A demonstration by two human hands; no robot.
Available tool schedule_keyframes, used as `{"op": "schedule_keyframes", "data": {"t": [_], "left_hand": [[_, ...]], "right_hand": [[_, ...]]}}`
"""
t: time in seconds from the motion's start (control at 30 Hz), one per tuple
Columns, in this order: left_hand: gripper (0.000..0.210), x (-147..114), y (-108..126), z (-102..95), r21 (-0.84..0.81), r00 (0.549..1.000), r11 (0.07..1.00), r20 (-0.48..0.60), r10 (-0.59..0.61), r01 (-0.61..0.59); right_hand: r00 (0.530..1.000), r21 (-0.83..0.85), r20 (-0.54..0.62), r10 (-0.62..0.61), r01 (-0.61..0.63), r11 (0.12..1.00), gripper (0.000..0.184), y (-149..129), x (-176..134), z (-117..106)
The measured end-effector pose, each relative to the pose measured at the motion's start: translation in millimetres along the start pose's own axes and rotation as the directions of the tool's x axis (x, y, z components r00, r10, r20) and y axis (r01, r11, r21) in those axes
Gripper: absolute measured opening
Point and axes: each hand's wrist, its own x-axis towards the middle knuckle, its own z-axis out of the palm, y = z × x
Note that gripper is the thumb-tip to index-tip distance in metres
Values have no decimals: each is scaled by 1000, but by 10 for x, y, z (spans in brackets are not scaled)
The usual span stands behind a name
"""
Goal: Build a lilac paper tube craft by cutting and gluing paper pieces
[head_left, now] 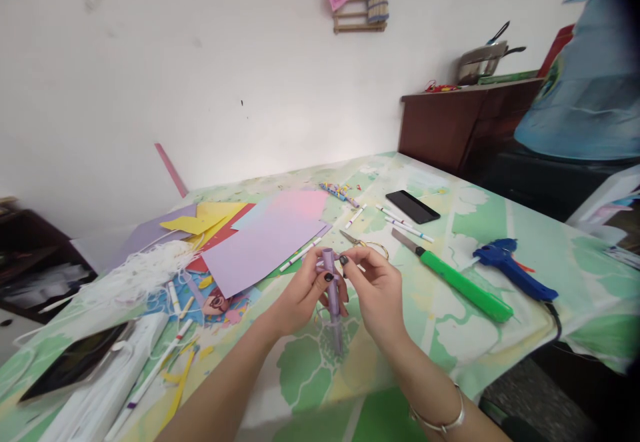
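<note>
My left hand (305,292) is closed around a narrow rolled tube of purple paper (334,309), which stands nearly upright over the tablecloth. Close to the tube's upper end, the thumb and forefinger of my right hand (377,285) pinch together; whatever is between them is too small to make out. Behind my hands lie scissors (377,247) with yellowish handles, and a sheet of light purple paper (255,255) is left of them. A green-handled utility knife (460,285) rests to the right of my right hand.
A blue glue gun (515,272) with a cord lies at the right. A black phone (413,207) and several markers (407,230) are farther back. At left are tangled white string (145,269), yellow paper (215,219) and another phone (75,362). A wall stands behind the table.
</note>
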Motion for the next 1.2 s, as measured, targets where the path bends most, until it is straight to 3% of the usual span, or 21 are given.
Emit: {"op": "schedule_keyframes", "data": {"t": [0.13, 0.6, 1.2], "left_hand": [[18, -2, 0, -2, -3, 1000, 1000, 0, -7, 7], [23, -1, 43, 7, 11, 999, 1000, -33, -27, 27], [19, -1, -18, -9, -6, 1000, 1000, -24, -15, 15]], "right_hand": [[996, 49, 59, 71, -73, 996, 15, 1, -13, 10], [997, 20, 56, 56, -57, 998, 14, 2, -44, 37], [996, 110, 43, 72, -76, 991, 18, -7, -101, 47]]}}
